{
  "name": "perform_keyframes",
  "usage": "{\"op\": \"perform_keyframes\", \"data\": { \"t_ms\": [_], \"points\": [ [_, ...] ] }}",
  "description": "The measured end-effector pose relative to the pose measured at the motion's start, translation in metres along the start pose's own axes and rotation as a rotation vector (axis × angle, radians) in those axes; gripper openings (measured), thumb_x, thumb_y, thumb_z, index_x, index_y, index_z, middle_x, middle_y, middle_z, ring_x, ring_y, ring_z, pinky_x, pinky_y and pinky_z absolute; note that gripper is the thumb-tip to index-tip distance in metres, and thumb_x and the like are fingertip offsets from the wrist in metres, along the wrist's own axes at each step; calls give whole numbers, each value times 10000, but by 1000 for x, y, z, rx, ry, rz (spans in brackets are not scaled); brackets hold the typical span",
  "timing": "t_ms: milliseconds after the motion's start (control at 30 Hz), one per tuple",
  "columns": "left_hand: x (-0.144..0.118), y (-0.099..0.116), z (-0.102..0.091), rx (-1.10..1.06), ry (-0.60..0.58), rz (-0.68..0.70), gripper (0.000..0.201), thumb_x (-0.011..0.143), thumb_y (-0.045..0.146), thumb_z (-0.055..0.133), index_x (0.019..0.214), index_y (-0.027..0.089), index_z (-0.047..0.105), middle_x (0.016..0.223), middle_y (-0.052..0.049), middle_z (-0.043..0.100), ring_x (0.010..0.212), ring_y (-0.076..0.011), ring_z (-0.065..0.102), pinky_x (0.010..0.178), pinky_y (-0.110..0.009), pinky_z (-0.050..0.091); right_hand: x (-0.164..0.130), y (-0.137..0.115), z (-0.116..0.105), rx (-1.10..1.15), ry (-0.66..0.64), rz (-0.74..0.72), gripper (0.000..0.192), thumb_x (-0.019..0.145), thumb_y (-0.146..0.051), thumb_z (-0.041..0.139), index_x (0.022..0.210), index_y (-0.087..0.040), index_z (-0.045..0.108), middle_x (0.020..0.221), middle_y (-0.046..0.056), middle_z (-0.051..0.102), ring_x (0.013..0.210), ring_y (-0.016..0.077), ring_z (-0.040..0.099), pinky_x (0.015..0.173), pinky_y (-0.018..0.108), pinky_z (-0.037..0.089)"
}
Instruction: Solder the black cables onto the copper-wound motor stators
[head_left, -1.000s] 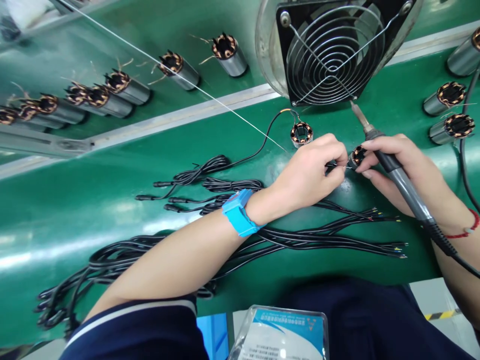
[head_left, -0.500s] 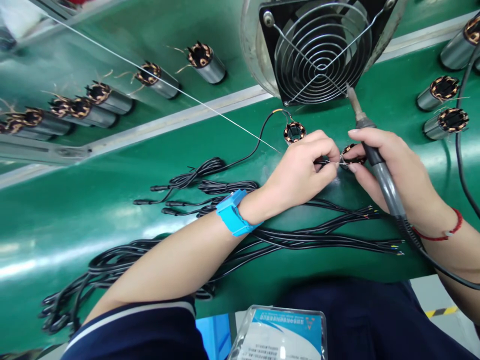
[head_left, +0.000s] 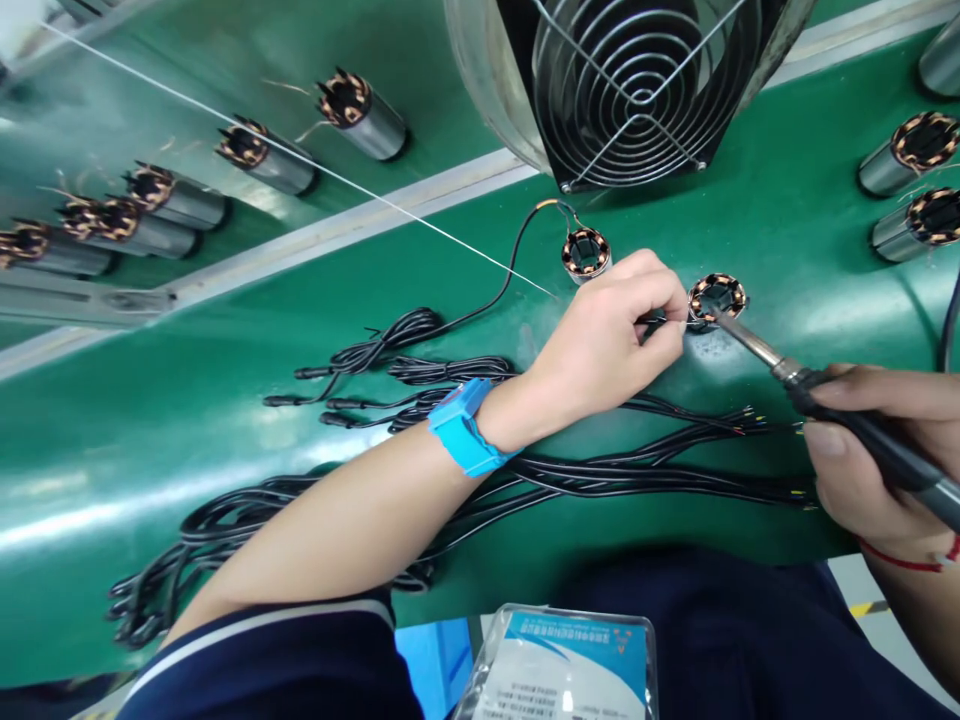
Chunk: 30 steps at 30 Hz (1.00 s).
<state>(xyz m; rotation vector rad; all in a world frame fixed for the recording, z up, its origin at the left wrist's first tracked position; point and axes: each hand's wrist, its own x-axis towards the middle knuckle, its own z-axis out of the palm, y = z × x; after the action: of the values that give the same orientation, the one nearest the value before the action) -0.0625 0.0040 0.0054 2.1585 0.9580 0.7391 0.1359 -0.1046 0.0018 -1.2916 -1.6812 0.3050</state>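
Observation:
My right hand grips a soldering iron, its tip over the near edge of a copper-wound motor stator that stands upright on the green bench. Just left of that stator my left hand is closed in a pinch on a thin black cable end beside the windings. Whether the iron's tip touches the wire, I cannot tell. Behind my left hand stands a second stator, with a black cable joined to its top.
A fan with a wire guard stands at the back. Black cables lie under and beside my left forearm. More stators stand on the right and on the back ledge. A white solder-like strand slants down to the bench.
My right hand has drawn back to the right and turned the iron, bringing its tip from near the fan down to the stator. My left hand stays nearly in place.

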Motion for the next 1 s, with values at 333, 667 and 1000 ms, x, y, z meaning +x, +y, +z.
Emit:
{"op": "perform_keyframes", "data": {
  "t_ms": [333, 667, 1000],
  "points": [
    [1, 0, 0, -6, 12, -17, 165, 775, 54, 498, 675, 170, 556, 785, -23, 618, 750, -120, 579, 700, -281, 484, 6, -1, -1, 52, -112, -18, 218, 804, -191, 672, 1014, -248, 662, 804, -17, 684, 699, 109, 679, 652, 227, 556],
    [0, -3, 1, -29, 50, 57, 155, 777, 51, 485, 680, 149, 557, 762, -31, 601, 724, -101, 560, 663, -246, 452, 5, 1, 2, 50, -77, -58, 279, 784, -159, 693, 1057, -215, 681, 784, -10, 667, 685, 109, 652, 621, 225, 548],
    [1, -4, 1, 13, 38, 39, 158, 773, 53, 488, 689, 169, 556, 762, -14, 597, 726, -106, 548, 670, -259, 452, 17, -2, 3, 1, -166, -6, 550, 797, -144, 692, 1299, -338, 577, 911, -34, 709, 719, 118, 665, 677, 262, 583]
  ]
}}
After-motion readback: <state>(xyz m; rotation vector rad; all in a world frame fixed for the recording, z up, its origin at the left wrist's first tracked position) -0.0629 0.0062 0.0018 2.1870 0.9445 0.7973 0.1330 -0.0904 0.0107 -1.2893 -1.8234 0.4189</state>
